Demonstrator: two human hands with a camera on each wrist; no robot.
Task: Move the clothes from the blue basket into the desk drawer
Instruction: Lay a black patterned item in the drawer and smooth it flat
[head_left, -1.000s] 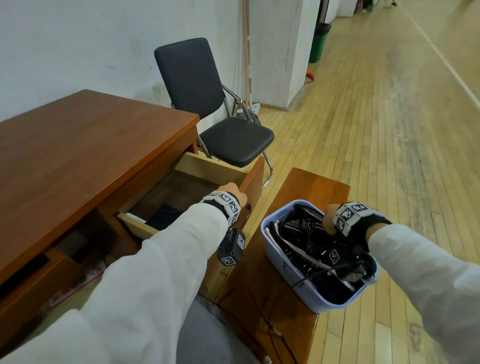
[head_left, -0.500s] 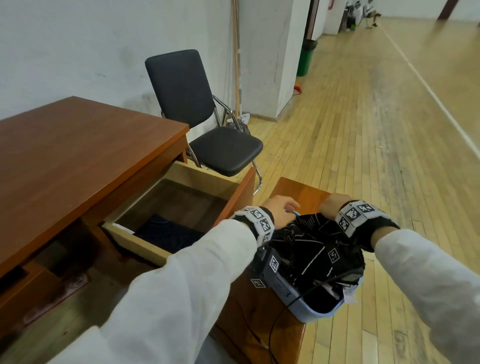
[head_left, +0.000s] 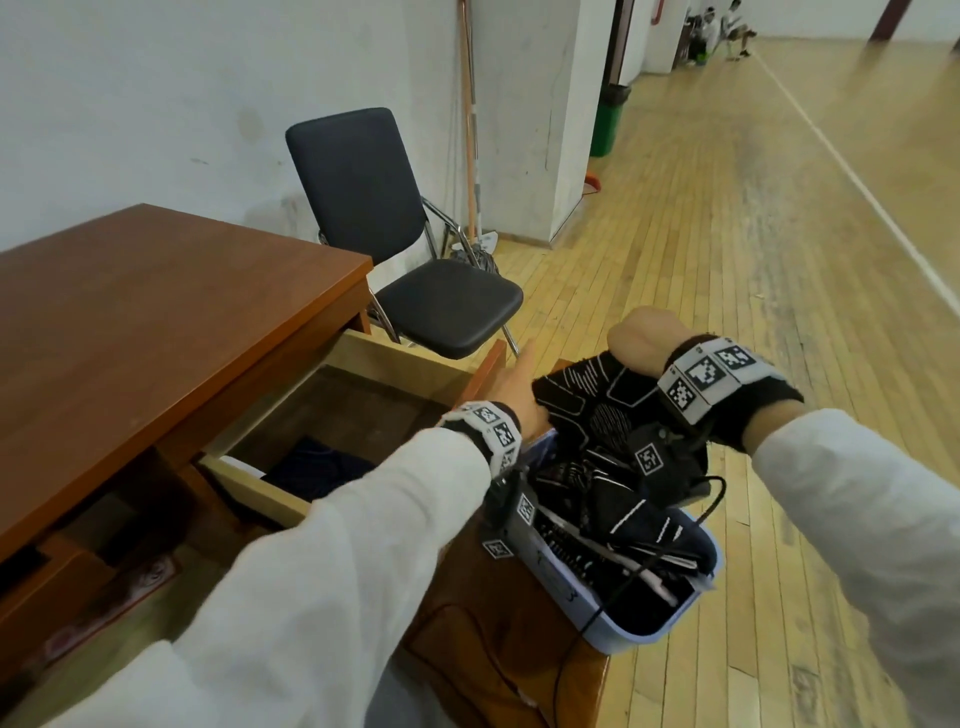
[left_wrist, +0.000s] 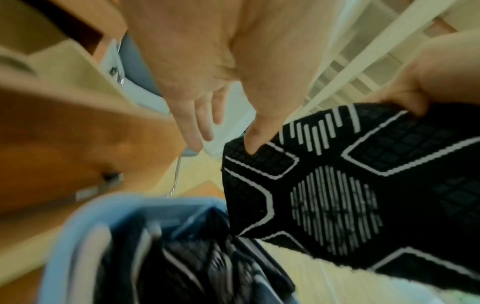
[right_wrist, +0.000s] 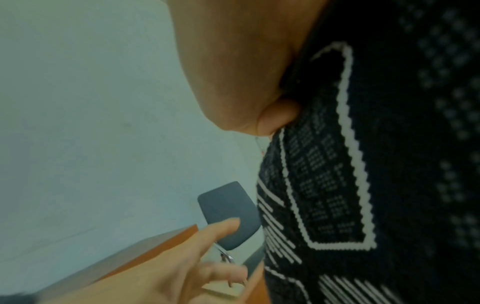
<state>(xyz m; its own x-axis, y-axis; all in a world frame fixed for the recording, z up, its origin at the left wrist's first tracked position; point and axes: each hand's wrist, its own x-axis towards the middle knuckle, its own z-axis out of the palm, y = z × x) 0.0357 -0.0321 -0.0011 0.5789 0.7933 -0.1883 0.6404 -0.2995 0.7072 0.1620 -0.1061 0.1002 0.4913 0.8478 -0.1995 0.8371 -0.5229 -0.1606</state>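
Blue basket (head_left: 623, 631) holding dark clothes (head_left: 613, 525), drawer (head_left: 363, 415) open

A pale plastered wall (head_left: 156, 104) runs behind a black padded chair (head_left: 395, 244) on a chrome frame. A wooden pole (head_left: 469, 130) leans in the corner beside a white pillar (head_left: 545, 104), with a green bin (head_left: 608, 122) past it. Yellowish plank flooring (head_left: 727, 260) stretches away, crossed by a white painted line (head_left: 857, 176).
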